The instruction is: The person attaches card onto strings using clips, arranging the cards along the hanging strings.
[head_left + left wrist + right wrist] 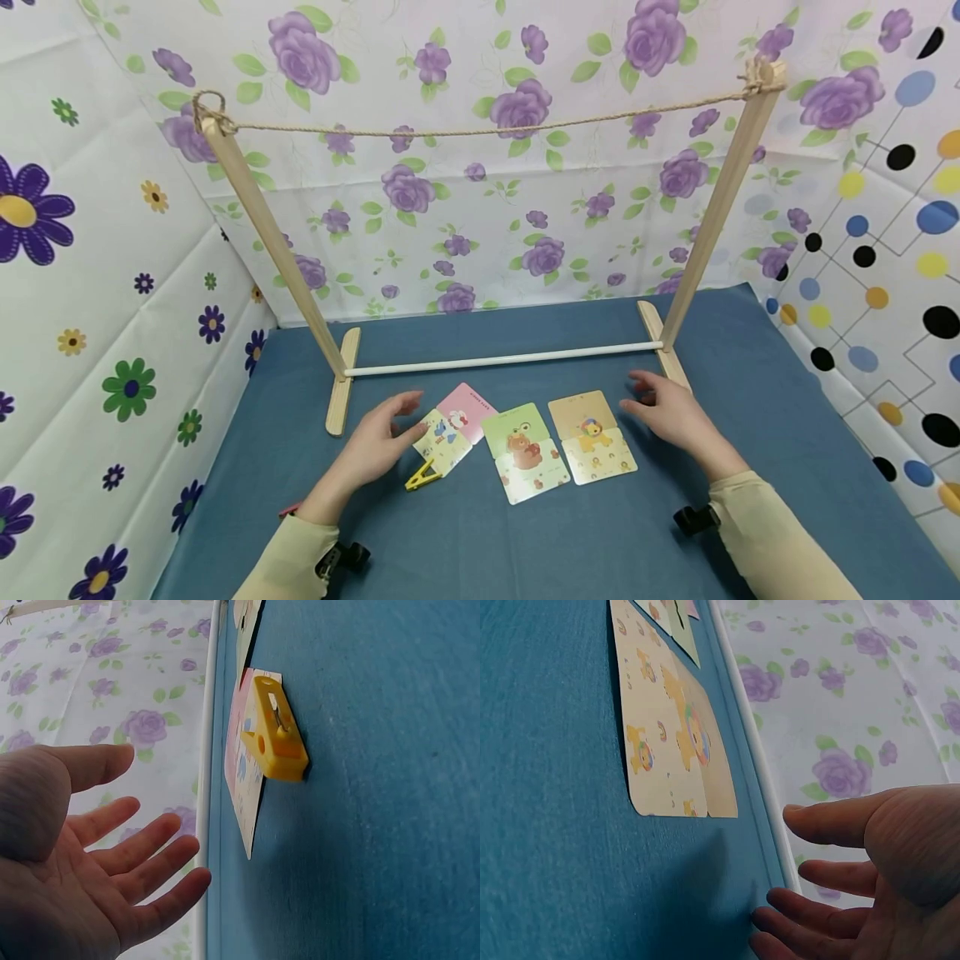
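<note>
My left hand (378, 442) hovers with relaxed, parted fingers beside a pink and yellow card (468, 410) in the head view. A yellow clothespin (423, 476) lies at that card's lower edge; the left wrist view shows the clothespin (279, 731) over the card. In the middle lies a green card (527, 454) with a bear picture. To its right is a tan and yellow card (592, 437) with a lion picture. My right hand (667, 408), fingers loosely spread and holding nothing, is just right of the lion card (671, 735).
Behind the cards stands a wooden frame, with a left post (273, 242), a right post (722, 208) and a white bottom rod (502, 361). A twine rope (487, 131) sags between the post tops. Blue cloth (480, 550) covers the table; patterned sheets hang around it.
</note>
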### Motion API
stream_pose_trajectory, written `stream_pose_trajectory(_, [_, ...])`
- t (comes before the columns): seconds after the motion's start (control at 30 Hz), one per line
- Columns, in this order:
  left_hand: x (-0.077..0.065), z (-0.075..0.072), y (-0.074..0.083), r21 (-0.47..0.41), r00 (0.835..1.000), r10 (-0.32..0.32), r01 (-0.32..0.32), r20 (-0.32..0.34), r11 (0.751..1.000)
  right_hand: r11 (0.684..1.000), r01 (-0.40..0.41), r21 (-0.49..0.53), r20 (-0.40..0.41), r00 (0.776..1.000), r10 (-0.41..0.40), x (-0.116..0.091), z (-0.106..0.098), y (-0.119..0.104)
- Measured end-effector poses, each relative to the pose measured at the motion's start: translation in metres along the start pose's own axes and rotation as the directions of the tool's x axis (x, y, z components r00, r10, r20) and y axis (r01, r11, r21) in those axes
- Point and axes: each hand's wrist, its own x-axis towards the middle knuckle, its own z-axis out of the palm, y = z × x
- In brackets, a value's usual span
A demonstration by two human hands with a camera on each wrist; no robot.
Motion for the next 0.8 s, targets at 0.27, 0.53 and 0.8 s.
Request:
stream_pose_trajectory(0.27, [-0.001,0.007,0.003,0.041,0.997,0.044,-0.047,0.057,0.998,0.999,-0.008,-0.05,0.014,1.0,0.009,-0.002,0.003,-0.007])
stream_pose_trajectory(0.53, [-0.001,0.013,0.01,0.124,0.992,0.051,-0.065,0.112,0.99,0.995,-0.012,-0.104,0.023,1.0,0.014,-0.006,0.007,-0.016])
stream_pose_trajectory(0.8, [0.0,0.021,0.018,0.198,0.973,0.114,-0.154,0.2,0.968,0.981,-0.037,-0.19,0.053,0.997,0.048,-0.009,0.013,-0.028])
